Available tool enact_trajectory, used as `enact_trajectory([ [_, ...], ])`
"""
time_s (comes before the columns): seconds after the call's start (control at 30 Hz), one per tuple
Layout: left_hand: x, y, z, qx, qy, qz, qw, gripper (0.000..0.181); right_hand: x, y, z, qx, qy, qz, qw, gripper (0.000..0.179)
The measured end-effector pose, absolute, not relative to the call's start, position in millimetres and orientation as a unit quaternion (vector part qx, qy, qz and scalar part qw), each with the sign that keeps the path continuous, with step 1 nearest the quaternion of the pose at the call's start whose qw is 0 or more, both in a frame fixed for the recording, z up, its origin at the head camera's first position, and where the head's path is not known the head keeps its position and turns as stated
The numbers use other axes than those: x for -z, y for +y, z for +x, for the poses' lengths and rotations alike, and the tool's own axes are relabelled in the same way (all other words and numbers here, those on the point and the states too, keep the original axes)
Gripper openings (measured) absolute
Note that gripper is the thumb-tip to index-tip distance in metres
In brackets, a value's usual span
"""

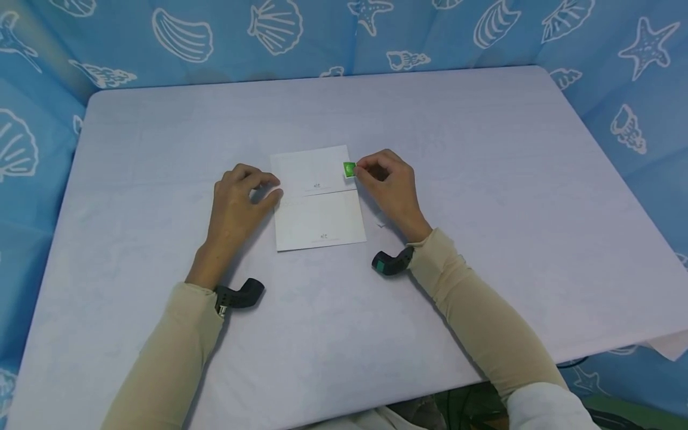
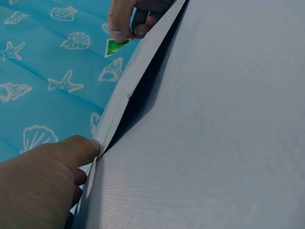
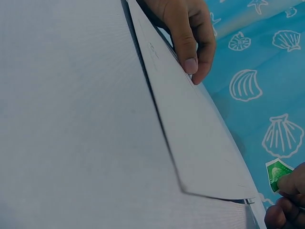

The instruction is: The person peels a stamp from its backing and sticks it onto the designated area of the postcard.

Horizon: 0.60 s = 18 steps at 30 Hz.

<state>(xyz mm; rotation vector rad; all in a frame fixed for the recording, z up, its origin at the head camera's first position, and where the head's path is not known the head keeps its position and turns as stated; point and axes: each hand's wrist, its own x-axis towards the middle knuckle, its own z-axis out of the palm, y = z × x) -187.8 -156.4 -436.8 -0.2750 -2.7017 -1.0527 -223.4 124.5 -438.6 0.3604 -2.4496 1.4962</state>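
Two white card panels [image 1: 321, 222] lie one above the other at the table's middle, each with a small printed mark near its lower edge. I cannot tell if they are joined. My left hand [image 1: 236, 203] pinches their left edge near the line between them, thumb and index finger close together. Between thumb and index finger of my right hand [image 1: 391, 185] is a small green stamp [image 1: 349, 169] with a white border, held over the upper panel's right edge. In the left wrist view, a dark gap shows under the edge of the card [image 2: 143, 71].
A white cloth covers the table [image 1: 484, 179]. Blue curtains [image 1: 226, 36] with white shell and starfish prints hang behind and at the sides. Each wrist carries a black camera mount [image 1: 242, 294]. A tiny scrap [image 1: 381, 226] lies right of the lower panel.
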Motion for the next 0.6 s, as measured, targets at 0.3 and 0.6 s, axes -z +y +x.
enact_trajectory([
  [0.3, 435, -158, -187, 0.359, -0.922, -0.091, 0.111, 0.019, 438, 121, -229, -0.512, -0.843, 0.115, 0.115, 0.01],
  [0.6, 435, -157, -187, 0.36, -0.921, -0.096, 0.115, 0.017, 436, 117, -238, -0.506, -0.847, 0.113, 0.113, 0.011],
])
